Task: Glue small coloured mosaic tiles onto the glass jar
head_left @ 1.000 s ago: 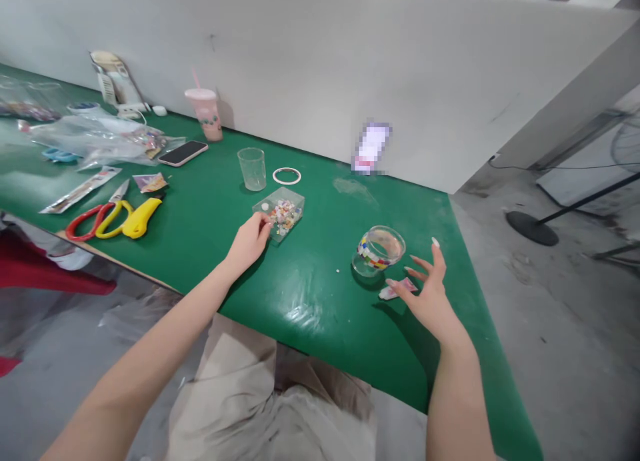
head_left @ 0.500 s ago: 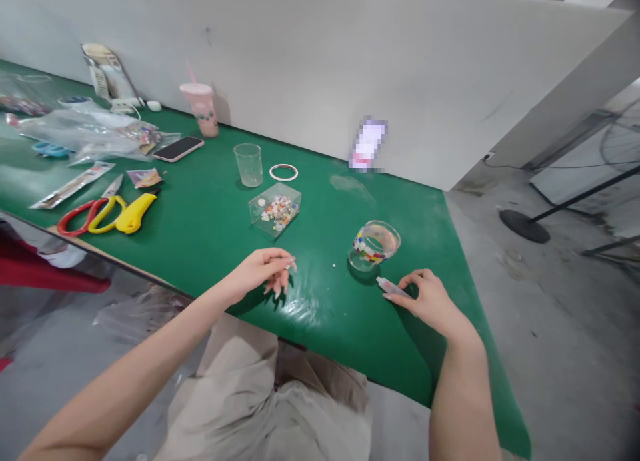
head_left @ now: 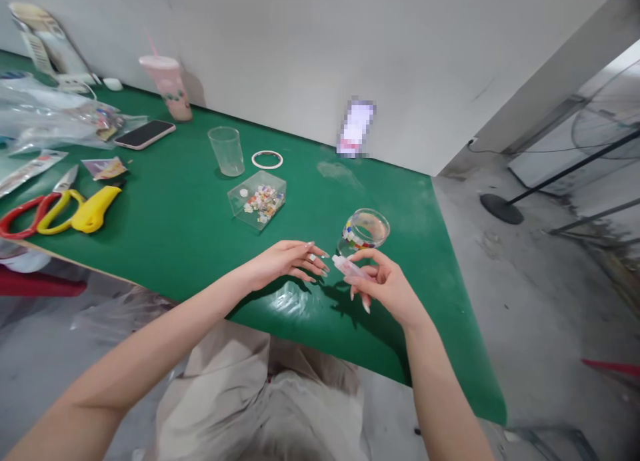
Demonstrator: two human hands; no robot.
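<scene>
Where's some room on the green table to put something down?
Two patches look bare: between the yellow tool and the bead box, and between the mosaic cup and the right edge of the table. It's crowded at left, with plastic bags, and where the right hand holds the tube.

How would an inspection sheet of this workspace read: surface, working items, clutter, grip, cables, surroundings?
Surface: green tabletop, with a pale smudge toward the wall
Working items: small tube, beaded cup, clear bead box
Clutter: scissors, phone, plastic bags, pink cup
Grip: right hand holds the small tube; left hand nearby, contents unclear
Cables: white cable, far left; dark cable, right
Surroundings: pale wall, grey floor, black stand base
</scene>
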